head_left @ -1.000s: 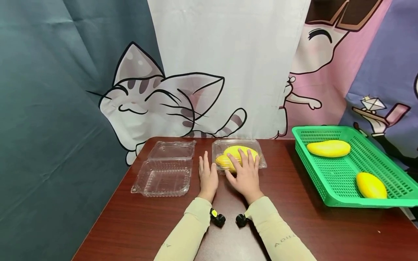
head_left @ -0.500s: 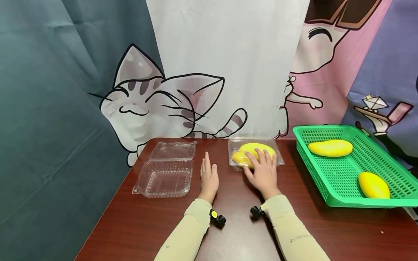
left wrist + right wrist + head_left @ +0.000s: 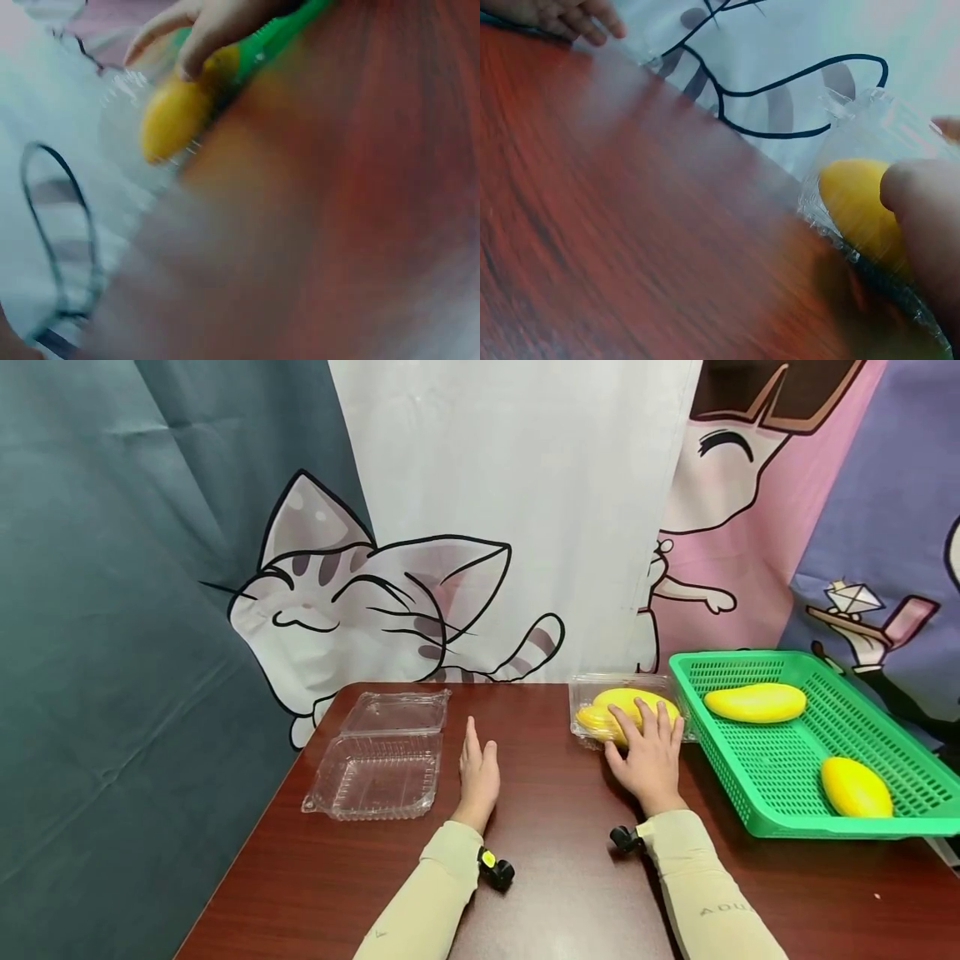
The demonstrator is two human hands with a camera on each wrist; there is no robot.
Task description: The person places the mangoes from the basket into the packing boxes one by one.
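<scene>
A clear plastic clamshell box [image 3: 586, 692] with yellow mangoes [image 3: 628, 700] inside stands at the table's back edge, close to the green basket. On top of it my right hand [image 3: 651, 764] rests with its fingers spread. The right wrist view shows the thumb lying over the clear plastic above a yellow mango [image 3: 855, 196]. My left hand [image 3: 478, 777] is upright on its edge over the table, fingers straight, holding nothing. To its left lies a second clear clamshell box [image 3: 382, 777], its lid folded back and no fruit in it.
A green plastic basket [image 3: 738, 777] at the right holds two yellow mangoes, one at the back [image 3: 755, 702] and one at the front [image 3: 857, 787]. A cartoon-printed curtain [image 3: 585, 510] hangs behind the dark red wooden table [image 3: 540, 860].
My right hand and the filled box beneath it have slid right across the table, up to the green basket. The left hand has stayed almost where it was.
</scene>
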